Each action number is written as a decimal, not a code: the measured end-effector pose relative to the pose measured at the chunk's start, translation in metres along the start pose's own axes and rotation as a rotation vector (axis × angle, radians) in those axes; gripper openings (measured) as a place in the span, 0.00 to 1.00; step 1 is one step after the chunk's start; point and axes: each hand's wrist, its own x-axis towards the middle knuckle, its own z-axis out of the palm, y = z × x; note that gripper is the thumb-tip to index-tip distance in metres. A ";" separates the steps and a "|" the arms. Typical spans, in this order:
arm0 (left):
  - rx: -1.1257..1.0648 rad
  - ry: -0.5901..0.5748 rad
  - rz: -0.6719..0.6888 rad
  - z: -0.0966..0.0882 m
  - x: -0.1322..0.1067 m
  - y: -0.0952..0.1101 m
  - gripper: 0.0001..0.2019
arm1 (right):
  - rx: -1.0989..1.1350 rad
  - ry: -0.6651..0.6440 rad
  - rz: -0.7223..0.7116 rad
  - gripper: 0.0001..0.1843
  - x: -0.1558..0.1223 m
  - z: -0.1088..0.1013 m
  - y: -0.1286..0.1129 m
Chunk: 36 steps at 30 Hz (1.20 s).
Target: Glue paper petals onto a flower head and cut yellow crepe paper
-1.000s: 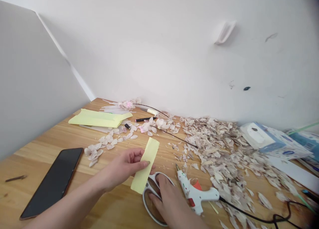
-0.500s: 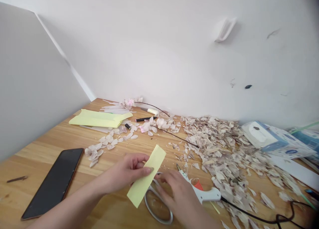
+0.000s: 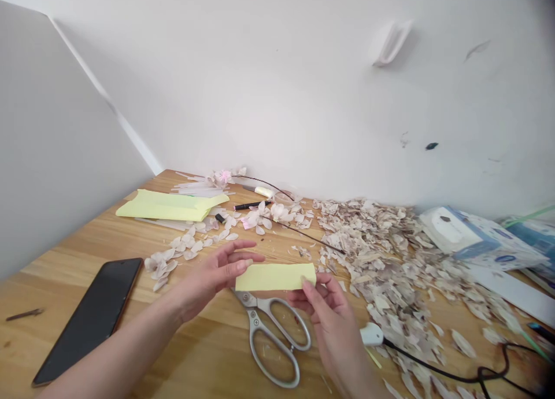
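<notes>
A pale yellow paper strip [image 3: 274,277] is held level above the table. My right hand [image 3: 332,315] pinches its right end, thumb on the front and fingers behind. At the strip's left end, my left hand [image 3: 221,272] has its fingers stretched and apart; whether a fingertip touches the paper I cannot tell. Grey metal scissors [image 3: 255,321] lie beneath the strip, handles toward me and blades mostly hidden. Behind my right hand, only the white handle of a glue gun [image 3: 372,333] shows, with its black cord trailing right.
A large heap of dried petals [image 3: 385,260] covers the right side. A phone [image 3: 91,318] lies on the left. Folded yellow paper [image 3: 169,205], a black marker [image 3: 251,205] and flower stems [image 3: 303,235] are at the back. A tissue pack [image 3: 481,237] stands far right.
The paper strip has turned from slanted to level. My right hand has moved from the scissors to the strip's right end, while my left hand has loosened its grip and spread its fingers.
</notes>
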 end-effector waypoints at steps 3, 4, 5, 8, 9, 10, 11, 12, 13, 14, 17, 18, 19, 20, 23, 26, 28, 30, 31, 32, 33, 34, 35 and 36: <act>-0.149 0.028 -0.042 0.018 0.002 -0.018 0.26 | 0.062 0.041 -0.033 0.16 -0.002 0.004 0.007; -0.158 0.007 -0.084 0.025 0.002 -0.025 0.24 | 0.067 0.027 -0.044 0.15 -0.003 0.006 0.010; -0.176 0.039 -0.080 0.032 0.002 -0.032 0.22 | 0.069 0.013 -0.056 0.15 -0.004 0.007 0.012; -0.326 0.179 -0.058 0.044 0.002 -0.045 0.17 | 0.069 0.021 -0.102 0.14 -0.006 0.007 0.016; -0.375 0.220 -0.055 0.044 0.002 -0.047 0.14 | 0.068 0.041 -0.119 0.13 -0.007 0.006 0.016; -0.408 0.250 -0.052 0.043 0.002 -0.047 0.12 | 0.063 0.057 -0.128 0.13 -0.007 0.005 0.016; -0.423 0.270 -0.048 0.041 0.003 -0.047 0.10 | 0.050 0.058 -0.124 0.13 -0.007 0.004 0.016; -0.423 0.282 -0.041 0.039 0.003 -0.047 0.09 | 0.025 0.044 -0.101 0.14 -0.008 0.003 0.016; -0.411 0.289 -0.028 0.036 0.004 -0.047 0.08 | -0.010 0.019 -0.065 0.14 -0.008 0.003 0.017; -0.392 0.290 -0.010 0.035 0.004 -0.047 0.09 | -0.046 -0.009 -0.025 0.14 -0.009 0.004 0.017; -0.289 0.273 0.042 0.035 0.006 -0.049 0.11 | -0.127 -0.075 0.054 0.14 -0.013 0.008 0.018; -0.249 0.259 0.057 0.035 0.006 -0.050 0.12 | -0.153 -0.096 0.055 0.14 -0.014 0.009 0.018; -0.210 0.244 0.070 0.035 0.007 -0.050 0.13 | -0.199 -0.127 0.048 0.13 -0.014 0.009 0.018; -0.171 0.241 0.084 0.035 0.008 -0.050 0.13 | -0.280 -0.167 0.039 0.11 -0.014 0.009 0.018; -0.066 0.309 0.161 0.029 0.011 -0.044 0.14 | -0.754 -0.288 -0.097 0.11 -0.014 0.005 0.018; -0.001 0.388 0.218 0.019 0.014 -0.035 0.16 | -1.299 -0.350 -0.332 0.19 -0.014 0.000 0.024; 0.018 0.394 0.207 0.015 0.015 -0.028 0.17 | -1.521 -0.389 -0.372 0.21 -0.016 -0.002 0.028; 0.022 0.388 0.194 0.013 0.014 -0.023 0.18 | -1.631 -0.418 -0.327 0.22 -0.017 0.000 0.031; 0.022 0.384 0.193 0.012 0.014 -0.021 0.18 | -1.662 -0.423 -0.302 0.22 -0.018 0.001 0.032; 0.020 0.381 0.195 0.012 0.013 -0.019 0.18 | -1.687 -0.427 -0.276 0.22 -0.018 0.003 0.031; 0.020 0.379 0.199 0.012 0.012 -0.017 0.18 | -1.711 -0.431 -0.251 0.22 -0.017 0.004 0.031; 0.022 0.375 0.203 0.012 0.011 -0.016 0.18 | -1.732 -0.435 -0.223 0.21 -0.016 0.005 0.031; 0.025 0.368 0.208 0.012 0.011 -0.014 0.18 | -1.746 -0.438 -0.198 0.20 -0.015 0.006 0.030; 0.027 0.354 0.215 0.011 0.010 -0.013 0.18 | -1.749 -0.439 -0.183 0.19 -0.014 0.006 0.029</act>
